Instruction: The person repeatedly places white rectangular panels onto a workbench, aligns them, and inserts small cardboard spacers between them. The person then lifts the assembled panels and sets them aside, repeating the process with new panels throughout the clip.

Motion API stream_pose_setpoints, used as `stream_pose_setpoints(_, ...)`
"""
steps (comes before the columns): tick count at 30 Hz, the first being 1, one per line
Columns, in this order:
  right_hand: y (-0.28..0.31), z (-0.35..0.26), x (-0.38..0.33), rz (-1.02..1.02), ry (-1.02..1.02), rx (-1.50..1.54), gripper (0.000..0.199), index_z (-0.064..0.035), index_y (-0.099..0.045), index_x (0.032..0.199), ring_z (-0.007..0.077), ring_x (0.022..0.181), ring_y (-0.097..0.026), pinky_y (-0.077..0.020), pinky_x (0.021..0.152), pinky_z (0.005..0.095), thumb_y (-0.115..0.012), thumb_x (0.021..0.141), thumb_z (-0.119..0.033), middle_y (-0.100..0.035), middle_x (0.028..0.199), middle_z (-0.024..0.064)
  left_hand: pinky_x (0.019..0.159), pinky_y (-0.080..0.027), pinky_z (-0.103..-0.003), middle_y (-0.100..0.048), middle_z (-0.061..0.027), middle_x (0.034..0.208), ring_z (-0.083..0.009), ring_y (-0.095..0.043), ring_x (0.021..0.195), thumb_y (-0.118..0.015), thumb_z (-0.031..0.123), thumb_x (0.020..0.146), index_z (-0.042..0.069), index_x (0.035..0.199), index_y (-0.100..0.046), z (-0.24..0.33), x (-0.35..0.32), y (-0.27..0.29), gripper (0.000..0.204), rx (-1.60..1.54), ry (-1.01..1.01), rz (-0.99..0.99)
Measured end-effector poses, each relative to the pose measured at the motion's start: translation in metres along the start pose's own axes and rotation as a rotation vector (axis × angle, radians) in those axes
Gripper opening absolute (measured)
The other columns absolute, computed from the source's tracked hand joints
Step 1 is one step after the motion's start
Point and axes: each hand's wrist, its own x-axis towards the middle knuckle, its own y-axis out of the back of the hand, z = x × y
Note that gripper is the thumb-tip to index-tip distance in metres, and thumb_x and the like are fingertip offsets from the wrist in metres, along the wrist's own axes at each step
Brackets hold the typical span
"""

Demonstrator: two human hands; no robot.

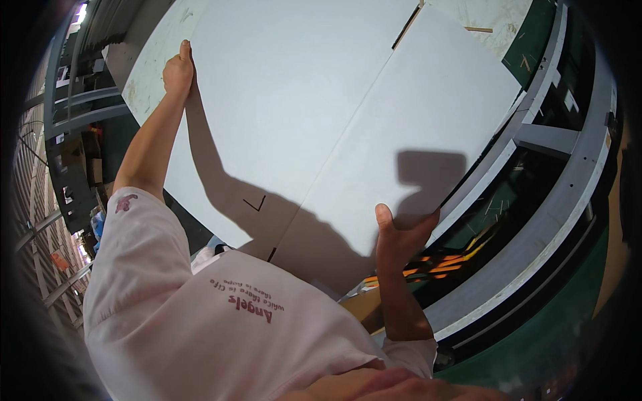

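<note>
A large white panel (287,87) spreads out before me, with a thin straight seam running from its far side to its near edge. Dark narrow slots (405,30) lie at the seam's ends, and a small black angled mark (254,203) is on the surface. My left hand (178,70) is closed at the panel's far left edge, thumb pointing away from me; its fingers are partly hidden. At the near right edge, my right hand (401,242) grips the panel with its thumb on top and fingers at the rim. Shadows of my body and arm fall across the panel.
A stained pale board (147,83) shows beyond the panel's left side. Along the right runs a grey metal frame (548,137) with dark openings and orange-black stripes (448,264). Wood slivers (479,29) lie at the far right. Metal racks (83,107) stand at the left.
</note>
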Motion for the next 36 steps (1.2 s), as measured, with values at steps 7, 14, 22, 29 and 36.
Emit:
stream_pose_setpoints(7,-0.002,0.008,-0.003,0.01,0.092,0.028,0.097,0.0066,-0.027,0.139,0.0305,0.113,-0.048,-0.0404,0.098,0.0409,-0.082,0.069,-0.033,-0.044,0.127,0.02,0.084,-0.046,-0.048,-0.066,-0.0227,0.094,-0.0407,-0.062,0.093,-0.032,0.058,0.093,0.001,0.089,-0.067,-0.008,-0.008,-0.003,0.067,-0.028,-0.095,0.065)
stream_pose_setpoints(14,-0.006,0.004,-0.004,0.006,0.14,0.136,0.096,0.0067,-0.028,0.138,0.0264,0.113,-0.047,-0.0394,0.098,0.0381,-0.084,0.07,-0.031,-0.046,0.126,0.0179,0.084,-0.047,-0.049,-0.065,-0.0268,0.098,-0.0416,-0.063,0.092,-0.046,0.042,0.089,-0.005,0.103,-0.062,0.007,-0.041,-0.016,0.052,-0.079,-0.163,0.171)
stream_pose_setpoints(22,0.006,-0.026,-0.002,0.188,0.252,-0.534,0.082,0.0048,-0.047,0.125,0.0305,0.113,-0.045,-0.0387,0.095,0.0408,-0.086,0.064,-0.033,-0.048,0.116,0.0195,0.115,-0.014,-0.051,-0.031,-0.0173,0.149,-0.0347,-0.022,0.14,-0.068,0.039,0.076,0.009,0.14,-0.039,0.045,-0.232,0.032,0.076,-0.45,-1.389,-0.512)
stream_pose_setpoints(29,0.036,-0.025,0.05,-0.054,-0.207,0.264,0.053,0.0048,-0.057,0.116,0.02,0.094,-0.06,-0.0488,0.081,0.0309,-0.064,0.086,-0.038,-0.062,0.108,0.015,0.116,-0.016,-0.049,-0.031,-0.008,0.15,-0.0262,-0.025,0.14,-0.064,0.04,0.08,0.014,0.14,-0.039,0.045,-0.247,0.041,0.07,-0.465,-1.955,-0.475)
stream_pose_setpoints(36,-0.01,-0.036,0.058,0.352,-0.214,-0.268,0.052,-0.0023,-0.061,0.115,0.0335,0.099,-0.062,-0.0475,0.086,0.0439,-0.042,0.096,-0.047,-0.066,0.107,0.0178,0.115,-0.019,-0.049,-0.04,-0.0082,0.144,-0.0246,-0.032,0.136,-0.065,0.039,0.079,0.01,0.126,-0.055,0.043,-0.249,0.029,0.056,-0.472,-1.915,-0.578)
